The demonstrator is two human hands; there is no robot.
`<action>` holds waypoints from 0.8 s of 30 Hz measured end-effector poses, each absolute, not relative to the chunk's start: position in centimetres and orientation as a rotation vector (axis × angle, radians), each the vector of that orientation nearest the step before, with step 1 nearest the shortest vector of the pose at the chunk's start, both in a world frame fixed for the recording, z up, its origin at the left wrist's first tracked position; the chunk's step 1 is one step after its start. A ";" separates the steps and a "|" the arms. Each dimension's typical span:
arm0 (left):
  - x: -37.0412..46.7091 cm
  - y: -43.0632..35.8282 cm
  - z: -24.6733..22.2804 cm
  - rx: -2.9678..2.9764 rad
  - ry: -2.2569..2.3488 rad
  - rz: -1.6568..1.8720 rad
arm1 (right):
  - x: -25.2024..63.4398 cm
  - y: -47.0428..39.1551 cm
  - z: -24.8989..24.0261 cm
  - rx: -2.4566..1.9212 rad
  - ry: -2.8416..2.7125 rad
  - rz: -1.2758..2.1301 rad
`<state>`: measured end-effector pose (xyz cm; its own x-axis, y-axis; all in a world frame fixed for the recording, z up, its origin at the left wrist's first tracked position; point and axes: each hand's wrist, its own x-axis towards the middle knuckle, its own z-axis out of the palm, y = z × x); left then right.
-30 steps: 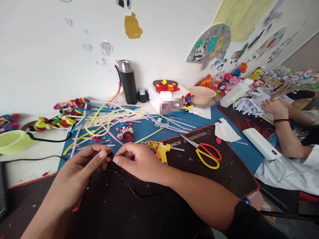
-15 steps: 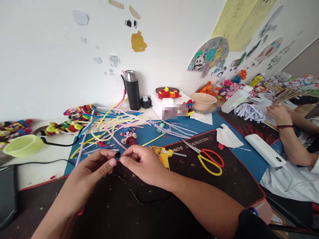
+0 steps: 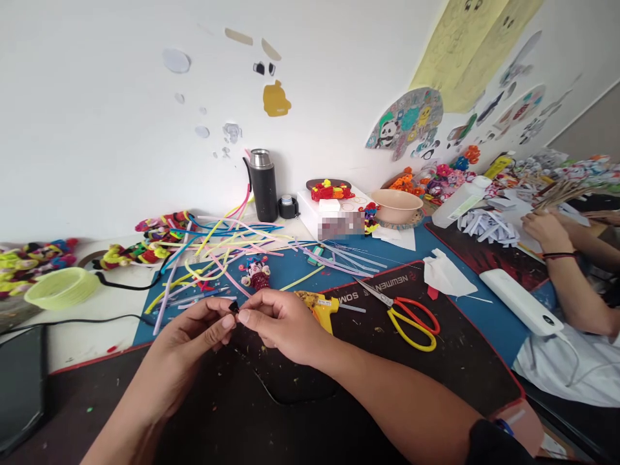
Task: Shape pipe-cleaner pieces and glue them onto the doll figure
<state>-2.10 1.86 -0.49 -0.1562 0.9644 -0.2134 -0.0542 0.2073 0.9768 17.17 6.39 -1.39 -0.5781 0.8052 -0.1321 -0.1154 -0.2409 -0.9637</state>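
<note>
My left hand (image 3: 206, 329) and my right hand (image 3: 281, 323) meet above the dark mat, fingertips nearly touching. Between them is a small black piece (image 3: 234, 306), pinched by the thumbs and forefingers; its exact kind is too small to tell. Just behind the fingers stands a little doll (image 3: 256, 274) with a dark red body and a colourful headdress. A yellow hot glue gun (image 3: 324, 311) lies behind my right hand, partly hidden by it. Farther right, scissors (image 3: 407, 320) with one red and one yellow handle rest open on the mat.
Loose coloured pipe cleaners (image 3: 213, 248) spread across the blue mat. Behind them stand a black thermos (image 3: 263, 187), a white box (image 3: 310, 219) and a beige bowl (image 3: 397, 205). A white power bank (image 3: 520, 302) lies right, near another person's hand (image 3: 545, 227). A dark tablet-like object (image 3: 22, 381) sits left.
The view has tilted up slightly and shifted left, so everything appears lower and farther right. Both hands keep pinching the black piece, with only slight finger movement.
</note>
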 end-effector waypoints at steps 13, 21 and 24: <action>-1.7 1.7 -1.0 0.861 1.265 1.219 | 16.7 6.2 -1.0 -0.785 -1.138 2.078; -1.3 1.6 -1.3 0.837 1.234 1.272 | 16.6 6.2 -1.2 -0.762 -1.102 2.111; -1.7 1.7 -1.7 0.804 1.246 1.290 | 16.6 6.2 -1.7 -0.750 -1.127 2.102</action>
<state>-1.71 1.67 -1.71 -0.1534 0.9648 -0.2136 -0.2469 0.1719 0.9537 16.60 6.18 -1.68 -0.6391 0.7466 -0.1848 -0.2595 -0.4354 -0.8620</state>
